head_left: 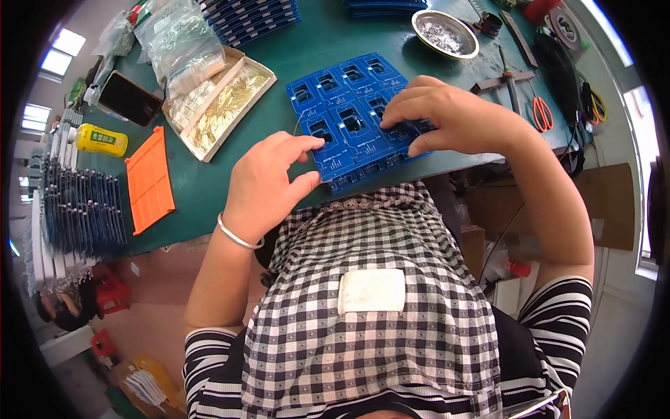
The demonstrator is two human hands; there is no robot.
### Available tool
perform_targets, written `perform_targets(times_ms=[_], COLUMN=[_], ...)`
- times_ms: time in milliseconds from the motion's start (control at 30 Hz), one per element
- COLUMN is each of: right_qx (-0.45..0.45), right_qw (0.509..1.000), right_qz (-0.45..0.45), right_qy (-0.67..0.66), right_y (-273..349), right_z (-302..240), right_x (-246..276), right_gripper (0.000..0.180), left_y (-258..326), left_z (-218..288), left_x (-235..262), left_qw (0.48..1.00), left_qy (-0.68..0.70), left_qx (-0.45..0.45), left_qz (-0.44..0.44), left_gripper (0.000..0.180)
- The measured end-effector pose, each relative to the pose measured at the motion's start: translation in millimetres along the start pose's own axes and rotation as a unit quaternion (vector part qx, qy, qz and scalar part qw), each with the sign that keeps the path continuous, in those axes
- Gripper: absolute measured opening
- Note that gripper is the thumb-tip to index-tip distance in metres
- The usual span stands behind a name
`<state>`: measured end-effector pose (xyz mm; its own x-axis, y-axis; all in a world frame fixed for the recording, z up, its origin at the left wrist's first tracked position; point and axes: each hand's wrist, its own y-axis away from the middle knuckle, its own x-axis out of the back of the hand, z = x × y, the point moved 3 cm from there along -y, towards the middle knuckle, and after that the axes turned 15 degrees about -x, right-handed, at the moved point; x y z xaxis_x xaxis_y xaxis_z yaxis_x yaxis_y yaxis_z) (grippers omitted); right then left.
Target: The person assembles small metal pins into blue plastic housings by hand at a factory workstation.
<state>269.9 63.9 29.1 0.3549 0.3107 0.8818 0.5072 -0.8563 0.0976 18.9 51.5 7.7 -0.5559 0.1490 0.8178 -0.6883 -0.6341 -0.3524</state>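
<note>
Left grip (269, 178): index finger and thumb parted, at the left edge of a blue circuit panel (361, 144). Right grip (443, 115): fingertips over the panel's right side, thumb by its near edge. Whether either is clenched, cannot tell. Panel: flat near the front edge of the counter (202, 199), more blue boards (363, 173) showing beneath. Hazards, judged: uneven pressure could skew the pile; a tug toward the apron (377, 244) could drop boards.

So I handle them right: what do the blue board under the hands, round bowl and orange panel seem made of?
Blue board: probably coated circuit-board laminate, smooth-looking, given white markings and cutouts. Round bowl: likely polished metal, from its shiny rim. Orange panel: apparently plastic, evenly coloured with raised ridges.
</note>
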Motion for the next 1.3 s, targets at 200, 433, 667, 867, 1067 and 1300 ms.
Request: perform_targets(times_ms=[200,433,667,867,1067,1300], right_qx=[0.009,0.057,0.081,0.081,0.040,0.029], right_qw=[0.999,0.987,0.978,0.988,0.996,0.996], right_qz=[0.048,0.143,0.179,0.124,0.082,0.083], right_qy=[-0.001,0.045,0.065,0.046,0.007,0.017], right_y=[-8,-7,-1,-3,-6,2], right_z=[14,20,7,15,22,14], right_x=[-34,-41,-18,-43,-53,-50], right_gripper=[0.052,0.055,0.056,0.055,0.054,0.055], left_y=[10,13,5,20,24,23], left_z=[-17,-12,0,-12,-19,-16], left_x=[-22,-25,-5,-26,-32,-29], left_qw=[0.998,0.993,0.975,0.988,0.996,0.999], left_qy=[-0.034,-0.059,-0.115,-0.076,-0.034,-0.008], left_qx=[-0.041,-0.057,-0.122,-0.078,-0.046,-0.040], left_qz=[0.043,0.090,0.149,0.108,0.074,0.028], left_gripper=[0.035,0.042,0.039,0.036,0.041,0.043])
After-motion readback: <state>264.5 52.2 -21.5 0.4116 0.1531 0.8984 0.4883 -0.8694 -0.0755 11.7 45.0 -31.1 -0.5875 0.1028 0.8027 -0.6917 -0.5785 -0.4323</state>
